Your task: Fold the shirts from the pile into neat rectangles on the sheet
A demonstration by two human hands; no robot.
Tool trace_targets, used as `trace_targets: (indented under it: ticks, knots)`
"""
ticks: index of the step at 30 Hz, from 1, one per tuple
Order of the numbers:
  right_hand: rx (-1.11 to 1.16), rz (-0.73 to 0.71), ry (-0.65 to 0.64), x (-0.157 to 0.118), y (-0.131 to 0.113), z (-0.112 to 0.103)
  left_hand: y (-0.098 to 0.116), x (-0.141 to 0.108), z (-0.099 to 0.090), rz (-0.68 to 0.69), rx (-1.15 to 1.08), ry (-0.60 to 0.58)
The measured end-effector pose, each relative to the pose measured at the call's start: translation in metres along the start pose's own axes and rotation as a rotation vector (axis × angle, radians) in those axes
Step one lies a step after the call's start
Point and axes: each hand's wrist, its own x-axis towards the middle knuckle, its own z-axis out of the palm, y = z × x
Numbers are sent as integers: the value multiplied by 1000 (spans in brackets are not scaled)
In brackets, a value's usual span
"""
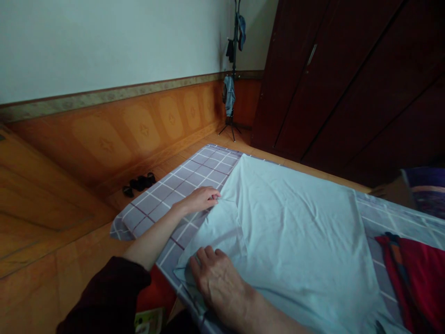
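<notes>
A pale blue-green T-shirt [295, 232] lies spread over the bed, lightly wrinkled, with a seam running near its left side. My left hand [201, 199] reaches across the checked sheet, its thumb and fingers pinched on the shirt's left edge. Nearer to me, my right hand [222, 283] rests palm down over the shirt's near left corner. Its fingers curl onto the fabric, and the fingertips are partly hidden.
A grey checked sheet [181, 183] covers the bed. At right lies a red garment [422, 273]. Dark shoes [141, 182] sit on the floor by the panelled wall. A coat rack [233, 65] stands in the corner beside a dark wardrobe [333, 83].
</notes>
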Motion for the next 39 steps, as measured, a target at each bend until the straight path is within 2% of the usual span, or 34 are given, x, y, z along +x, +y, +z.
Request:
trace_targets:
  ticks: [3,9,13,18,23,27,33,36,39]
  knots:
    - [-39,3,13,8,-6,13,-9,19,15,-1,-29,4]
    - [-43,21,58,8,-3,40,-17,21,29,0,-156,136]
    - [-7,14,116,1,0,40,-20,22,35,-2,-260,217]
    - [18,12,148,1,2,41,-22,27,42,-37,-329,171]
    - [70,15,141,1,5,46,-24,28,41,-78,-257,156]
    - [84,47,125,1,6,46,-15,24,36,-97,-156,156]
    - [105,21,136,3,8,48,4,27,44,77,59,196]
    - [110,11,133,3,8,51,5,32,54,75,57,216]
    - [100,74,149,3,7,53,4,35,59,91,63,207]
